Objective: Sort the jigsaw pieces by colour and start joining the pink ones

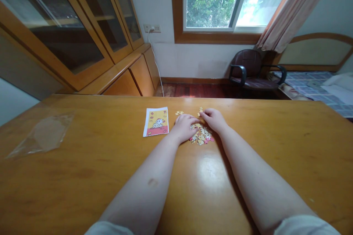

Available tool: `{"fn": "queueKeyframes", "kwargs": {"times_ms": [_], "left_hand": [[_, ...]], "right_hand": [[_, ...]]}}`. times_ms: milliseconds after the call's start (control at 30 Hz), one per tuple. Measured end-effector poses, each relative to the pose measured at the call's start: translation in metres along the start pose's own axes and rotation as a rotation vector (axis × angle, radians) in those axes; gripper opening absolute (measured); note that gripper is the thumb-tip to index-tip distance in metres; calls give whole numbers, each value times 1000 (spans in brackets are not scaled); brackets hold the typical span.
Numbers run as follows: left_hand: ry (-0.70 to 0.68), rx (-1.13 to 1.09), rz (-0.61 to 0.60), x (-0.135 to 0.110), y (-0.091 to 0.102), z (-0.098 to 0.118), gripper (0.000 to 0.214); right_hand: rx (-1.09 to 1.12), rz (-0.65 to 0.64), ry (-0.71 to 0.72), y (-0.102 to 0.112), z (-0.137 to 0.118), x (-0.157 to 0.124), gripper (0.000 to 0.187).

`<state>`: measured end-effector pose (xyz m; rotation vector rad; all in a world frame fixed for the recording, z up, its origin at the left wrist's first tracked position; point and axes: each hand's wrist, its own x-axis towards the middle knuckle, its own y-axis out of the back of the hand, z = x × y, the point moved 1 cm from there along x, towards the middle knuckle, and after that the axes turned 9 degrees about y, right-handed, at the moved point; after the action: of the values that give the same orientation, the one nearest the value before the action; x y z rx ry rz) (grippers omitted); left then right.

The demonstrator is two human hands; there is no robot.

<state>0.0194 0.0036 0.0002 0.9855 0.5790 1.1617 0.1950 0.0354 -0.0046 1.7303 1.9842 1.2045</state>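
A wooden desk (82,191) spreads beneath the fingers, a window (212,0) beyond. The left fingers (194,120) are parted over the near-side puzzle pile (202,137); the right fingers (205,114) curl against yellow pieces (200,109), though whether gripping one, I cannot tell.

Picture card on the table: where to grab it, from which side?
Probably the left edge of the card, coming from the left. It seems to lie flat, so that edge may need tipping up first. The left forearm passes close to its lower right corner, and puzzle pieces lie off to the right.
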Motion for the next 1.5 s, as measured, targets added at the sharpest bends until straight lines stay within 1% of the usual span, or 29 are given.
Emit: {"fn": "queueKeyframes", "kwargs": {"times_ms": [67,267,367,433,533,633,733,800,900,1000,1100,1233,1333,1433,1500], "left_hand": [[-9,5,0,1,-1,-1,28],[48,-13,23,3,0,-2,20],[60,-48,87,4,4,-1,20],[113,-50,155,4,5,-3,21],[234,-3,228,4,5,-9,20],[324,42,259,4,3,-15,20],[358,30,289,4,3,-17,28],[341,11,282,4,3,-16,28],[265,-12,238,4,4,-12,22],[175,-30,202,4,4,-8,21],[115,-22,170,3,3,-4,19],[59,7,118,2,2,-2,19],[50,23,91,1,1,-3,19],[57,26,82,1,0,-3,19],[60,24,85,2,1,-2,18]], "right_hand": [[-8,1,-1,0,0,0,34],[-35,4,10,-1,2,0,36],[-27,1,2,-1,3,0,37],[-11,-4,-9,-1,2,-1,34],[29,-38,-7,-2,0,-1,25],[78,-112,58,-1,-4,-2,17],[103,-174,122,2,-7,-2,18],[79,-211,157,5,-6,-2,22],[30,-252,185,6,-2,-2,25],[35,-255,162,5,3,-1,21],[56,-250,123,2,8,0,20],[-11,-188,66,0,11,1,21],[-59,-139,43,1,10,2,22],[-64,-108,40,2,8,1,22],[-53,-89,65,2,7,1,23]]}}
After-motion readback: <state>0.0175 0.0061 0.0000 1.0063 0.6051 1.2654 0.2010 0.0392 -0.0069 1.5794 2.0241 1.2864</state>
